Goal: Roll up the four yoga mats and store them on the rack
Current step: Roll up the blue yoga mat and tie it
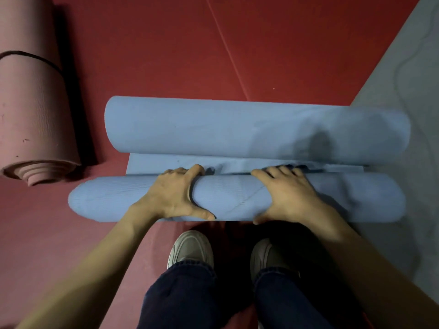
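While the blue yoga mat (228, 198) lies crosswise on the red floor (261, 55) at centre view, its near portion is found wound into a tube. A flat strip (161, 163) and a far curl (237, 127) are noted toward 12 o'clock. For a sound roll, it is judged that equal pressure should be applied by both hands, and the tube driven straight toward 12 o'clock with its ends flush. The left hand (175, 193) and the right hand (285, 195) are both clamped over the tube, fingers curled across the top, thumbs at 6 o'clock. A pink mat (31, 110), rolled and bound by a strap (35, 57), is recorded at 9 o'clock, and a grey surface (408, 74) at 3 o'clock.
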The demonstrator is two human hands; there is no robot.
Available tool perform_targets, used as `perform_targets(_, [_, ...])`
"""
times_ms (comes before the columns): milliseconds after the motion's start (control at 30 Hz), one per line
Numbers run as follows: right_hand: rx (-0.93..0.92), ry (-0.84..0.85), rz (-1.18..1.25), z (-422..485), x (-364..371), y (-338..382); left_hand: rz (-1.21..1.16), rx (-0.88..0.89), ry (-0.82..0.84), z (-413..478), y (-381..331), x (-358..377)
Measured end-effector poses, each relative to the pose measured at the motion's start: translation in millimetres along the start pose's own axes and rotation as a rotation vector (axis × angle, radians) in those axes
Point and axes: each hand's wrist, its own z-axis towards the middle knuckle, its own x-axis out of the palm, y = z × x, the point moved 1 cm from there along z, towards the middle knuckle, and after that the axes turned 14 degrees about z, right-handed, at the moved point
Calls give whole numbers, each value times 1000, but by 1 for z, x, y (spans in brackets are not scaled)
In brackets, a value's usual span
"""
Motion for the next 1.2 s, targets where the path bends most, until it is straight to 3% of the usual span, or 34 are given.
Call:
perform_targets(167, [-26,-59,35,-9,7,-5,-28,-27,43,-1,0,4])
perform_targets(233, [-35,-159,71,-11,13,-9,-91,-29,57,4,4,3])
perform_targets(333, [-40,-328,99,-14,22,-12,-73,5,-65,5,11,9])
perform_targets(400, [-56,-308,90,-10,20,-16,-28,-35,-157,-2,8,15])
perform_targets(567, [-10,-42,142,14,-7,-25,13,-176,-391,-19,-26,33])
perform_targets(700, [-41,-38,121,10,-8,-22,24,-198,-362,-19,-34,38])
perform_targets(833, [111,-54,265,19,-15,-11,98,-161,-354,-16,-31,39])
perform_targets(967, [138,-85,104,35,-15,-3,114,-171,-347,-14,-28,41])
perform_targets(1067, [198,-50,179,49,-24,-5,133,-179,-344,-9,-26,38])
perform_targets(1200, [185,-229,218,61,-32,-15,176,-178,-254,15,-17,17])
